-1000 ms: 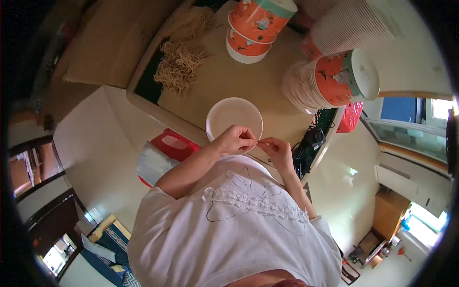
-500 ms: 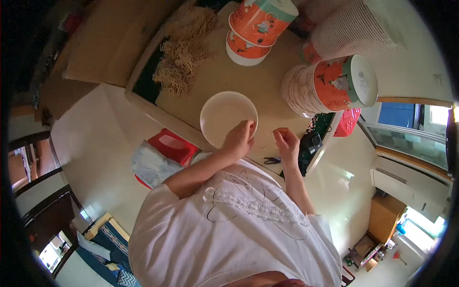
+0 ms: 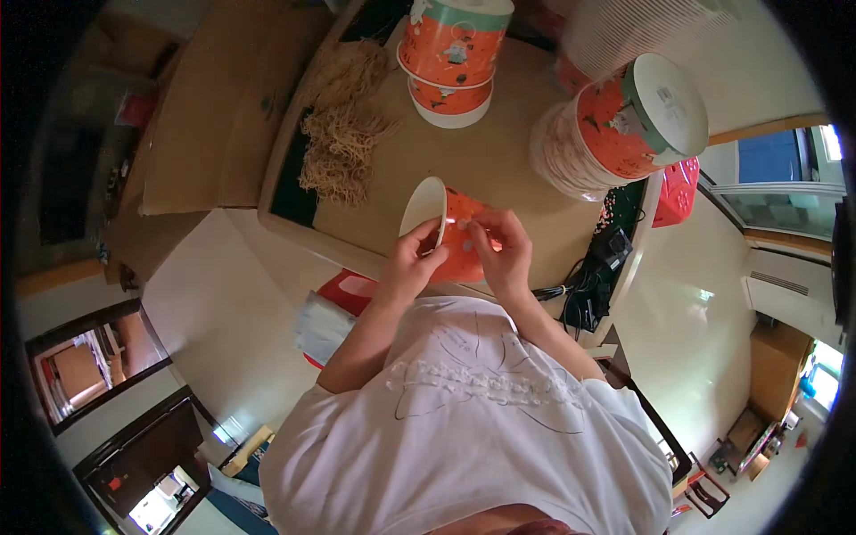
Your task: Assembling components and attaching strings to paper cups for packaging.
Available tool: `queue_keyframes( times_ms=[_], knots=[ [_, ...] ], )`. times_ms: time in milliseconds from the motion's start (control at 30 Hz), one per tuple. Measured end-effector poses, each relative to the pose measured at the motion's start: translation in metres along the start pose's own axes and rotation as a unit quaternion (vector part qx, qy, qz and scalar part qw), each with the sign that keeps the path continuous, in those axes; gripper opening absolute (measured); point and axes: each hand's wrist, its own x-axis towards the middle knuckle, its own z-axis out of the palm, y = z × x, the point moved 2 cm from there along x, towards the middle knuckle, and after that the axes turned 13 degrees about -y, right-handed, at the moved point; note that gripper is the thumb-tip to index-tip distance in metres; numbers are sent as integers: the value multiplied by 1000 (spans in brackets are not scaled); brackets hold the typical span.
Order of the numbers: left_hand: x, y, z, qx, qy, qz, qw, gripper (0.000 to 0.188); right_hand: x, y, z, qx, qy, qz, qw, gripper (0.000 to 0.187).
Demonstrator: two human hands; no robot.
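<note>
An orange paper bucket (image 3: 460, 259) with a white inside lies tilted on its side at the table's near edge, its mouth facing left. My left hand (image 3: 412, 260) grips its rim, with the thumb outside and the fingers reaching toward the inside. On the printed outer wall, my right hand (image 3: 506, 257) presses thumb and fingertips together against the bucket, near small pale spots. Whatever lies between those fingertips is too small to make out. A loose heap of tan strings (image 3: 343, 152) rests on the table, beyond the bucket and to the left.
Upturned orange buckets (image 3: 455, 58) stand at the back. A stack of buckets (image 3: 615, 134) leans at the right, with a taller white-rimmed stack (image 3: 633, 36) behind. Black cables and an adapter (image 3: 611, 248) lie at the right edge. A cardboard box (image 3: 205, 116) stands left.
The bucket, upright with its mouth facing up before, is now tipped onto its side. My left hand has taken its rim, and my right hand has moved left onto its wall.
</note>
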Motion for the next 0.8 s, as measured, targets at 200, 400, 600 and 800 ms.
queue_keyframes(
  times_ms=[200,400,600,800],
  knots=[
    [4,0,-5,-146,-42,-68,986,37,-7,-4,-6,-23,2,27,999,9],
    [6,12,4,-272,-72,-65,957,36,-17,-22,-6,-183,-25,-103,977,15],
    [6,-3,-1,-167,-32,-33,985,33,-28,-26,-6,-168,-98,-106,975,16],
    [1,12,6,-34,-61,-18,997,22,-30,-23,-7,-159,-75,-143,974,15]
  ],
)
